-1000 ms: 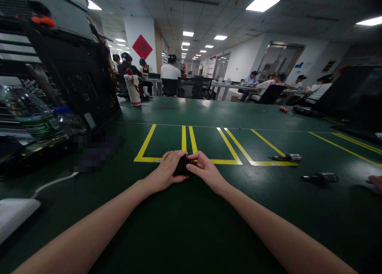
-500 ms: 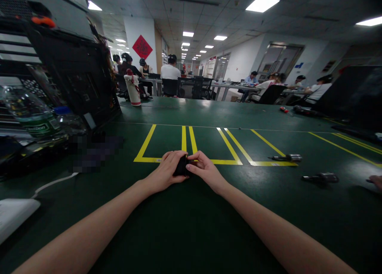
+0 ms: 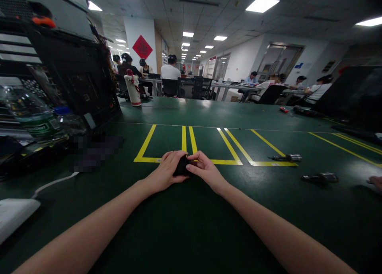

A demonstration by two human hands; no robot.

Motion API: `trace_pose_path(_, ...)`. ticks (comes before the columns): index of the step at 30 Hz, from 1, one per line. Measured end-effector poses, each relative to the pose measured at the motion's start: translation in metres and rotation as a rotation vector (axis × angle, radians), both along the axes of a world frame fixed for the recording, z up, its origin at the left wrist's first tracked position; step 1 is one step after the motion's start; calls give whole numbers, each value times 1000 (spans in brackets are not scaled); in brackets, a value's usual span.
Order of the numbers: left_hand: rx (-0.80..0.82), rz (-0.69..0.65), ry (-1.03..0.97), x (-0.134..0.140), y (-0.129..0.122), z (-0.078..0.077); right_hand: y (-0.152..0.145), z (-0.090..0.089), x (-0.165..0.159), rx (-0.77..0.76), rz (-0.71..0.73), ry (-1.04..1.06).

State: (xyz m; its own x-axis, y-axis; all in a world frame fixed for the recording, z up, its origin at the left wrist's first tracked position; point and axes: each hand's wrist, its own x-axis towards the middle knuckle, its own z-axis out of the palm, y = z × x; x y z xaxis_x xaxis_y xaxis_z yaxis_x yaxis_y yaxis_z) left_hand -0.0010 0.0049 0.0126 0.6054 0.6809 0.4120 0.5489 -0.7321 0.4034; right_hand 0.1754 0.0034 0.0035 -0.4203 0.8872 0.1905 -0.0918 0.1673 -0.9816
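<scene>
A small black object sits between my hands, near the front line of yellow tape on the green table. My left hand is wrapped around it from the left, with the fingers over the top and the thumb at the near side. From the right, my right hand closes thumb and fingers at the object's right end. Whether those fingertips pinch a separate small part cannot be made out. Much of the black object is hidden by my fingers, so its kind does not show.
Two metal tools with thin tips, one on the tape and another nearer, lie to the right. Another person's hand shows at the right edge. Bottles and a black computer case stand at left, above a white device.
My hands and the black object stay in the same place. At the right edge, the other person's hand has shifted very slightly.
</scene>
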Motion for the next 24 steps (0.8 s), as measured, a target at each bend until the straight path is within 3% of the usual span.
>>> trace_pose_path(24,-42,-2,22,0,-3,5,-2,-2,-1,74,-37,-76)
